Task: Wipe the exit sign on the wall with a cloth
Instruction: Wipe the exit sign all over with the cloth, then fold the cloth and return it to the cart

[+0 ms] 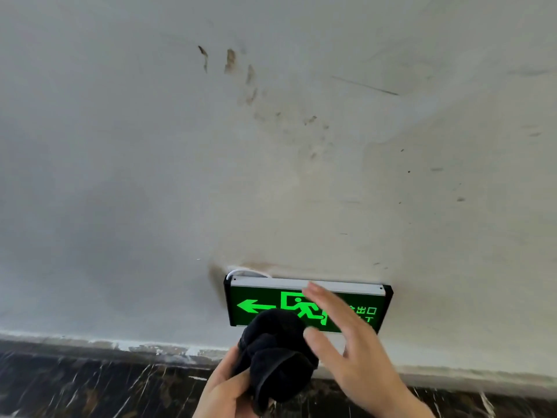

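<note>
— Well, our left hand [224, 387] clenches the bunched black cloth [275, 351] against the lit green rectangular exit sign [265, 300], low on the wall.
— And our right hand [346, 330], open and empty, hides its lettering.

I've got two hands in shot, low and near, right of centre. The left hand [224, 387] is bare, no glove, no ring, and it runs off the bottom edge before any wrist shows. The right hand [355, 342] is bare too, with no ring on the fingers I can see; its edges are a bit blurred. Its wrist and the start of the forearm show at the bottom right, with no sleeve, watch or band there. That's all of the body I can see.
</note>
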### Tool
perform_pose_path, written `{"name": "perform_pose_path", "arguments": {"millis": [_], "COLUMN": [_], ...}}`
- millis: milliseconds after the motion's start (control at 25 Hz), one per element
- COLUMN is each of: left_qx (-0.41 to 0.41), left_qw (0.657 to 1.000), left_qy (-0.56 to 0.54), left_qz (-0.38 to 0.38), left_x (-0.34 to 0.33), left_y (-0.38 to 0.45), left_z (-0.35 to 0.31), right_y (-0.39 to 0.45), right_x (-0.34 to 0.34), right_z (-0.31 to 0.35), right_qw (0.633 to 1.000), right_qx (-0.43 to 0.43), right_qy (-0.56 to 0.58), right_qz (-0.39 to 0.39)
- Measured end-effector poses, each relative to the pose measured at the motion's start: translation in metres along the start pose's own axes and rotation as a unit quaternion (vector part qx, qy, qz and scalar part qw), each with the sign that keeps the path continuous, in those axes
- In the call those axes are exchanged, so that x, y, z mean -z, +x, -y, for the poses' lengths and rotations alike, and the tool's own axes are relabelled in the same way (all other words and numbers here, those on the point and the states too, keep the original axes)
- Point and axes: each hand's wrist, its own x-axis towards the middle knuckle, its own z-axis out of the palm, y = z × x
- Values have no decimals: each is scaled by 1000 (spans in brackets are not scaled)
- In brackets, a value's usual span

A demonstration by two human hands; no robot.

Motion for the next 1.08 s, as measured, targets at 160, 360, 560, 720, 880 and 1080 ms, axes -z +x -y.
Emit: {"name": "perform_pose_path", "arguments": {"millis": [160,360,560,720,880,1080], "left_qx": [-68,-56,-56,5,19,7], "left_qw": [995,996,996,999,998,998], "left_qy": [-48,73,57,-4,-35,-60], "left_qz": [49,-11,-26,-42,-38,-27], "left_x": [-9,-23,-47,-85,-137,-207], "left_y": [-4,-2,-21,-63,-120,-202], "left_z": [16,25,5,-32,-88,-164], "right_y": [-35,-45,-38,-25,-7,23], "right_x": [-6,-10,17,59,117,195], "right_z": [-14,-22,-3,44,117,225], "right_qw": [996,996,950,879,805,722], "right_qx": [-52,-69,-204,-297,-342,-363], "right_qy": [36,61,231,365,479,585], "right_qz": [67,-19,-59,-77,-75,-70]}}
